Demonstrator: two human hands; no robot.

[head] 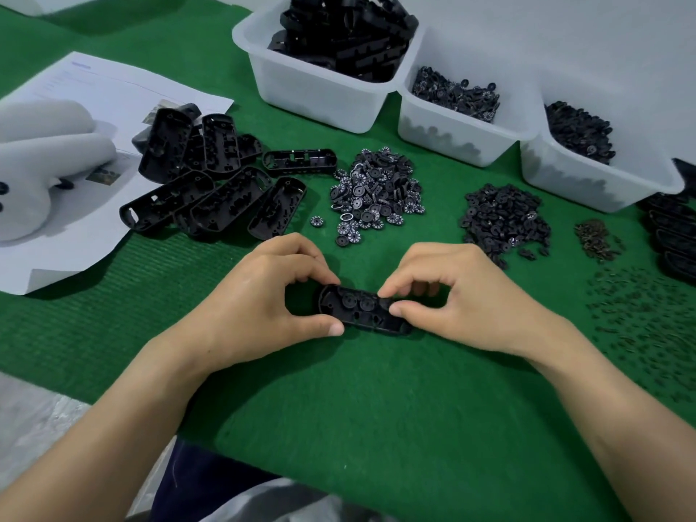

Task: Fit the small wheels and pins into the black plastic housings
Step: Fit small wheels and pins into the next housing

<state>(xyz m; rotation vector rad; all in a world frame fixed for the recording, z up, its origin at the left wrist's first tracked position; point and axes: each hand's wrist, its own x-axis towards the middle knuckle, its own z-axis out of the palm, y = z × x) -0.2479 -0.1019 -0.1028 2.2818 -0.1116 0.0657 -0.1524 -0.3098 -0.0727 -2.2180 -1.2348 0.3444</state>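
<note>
A black plastic housing lies open side up on the green mat in front of me, with two small wheels seated inside it. My left hand pinches its left end between thumb and fingers. My right hand pinches the right end, thumb and forefinger curled over the housing's right part. Behind them lie a pile of numbered wheels, a pile of plain black wheels and scattered small pins.
Several empty housings are heaped at the left on white paper. White bins of housings and wheels stand at the back. A small brown heap of parts and stacked housings lie at the right. A white plush object sits far left.
</note>
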